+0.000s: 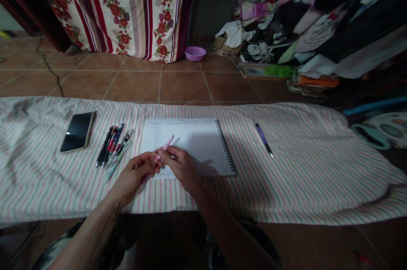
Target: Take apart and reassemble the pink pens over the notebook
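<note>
A pink pen (168, 142) is held between my two hands, tilted up to the right. The fingers of my left hand (142, 169) are closed around its lower end. My right hand (179, 163) pinches it a little higher up. Below both hands lies a spiral notebook (203, 143), its page partly covered with writing or print along the left and top. Just left of my left hand, several pens (113, 145) lie side by side. A purple and black pen (263, 140) rests apart, right of the notebook.
A phone (78, 132) lies at the left of the striped cloth (305, 168). Beyond its far edge is a tiled floor (136, 81) with a purple basin (195, 54). Floral curtains (133, 11) hang behind. Clothes (235, 34) are piled at the back right.
</note>
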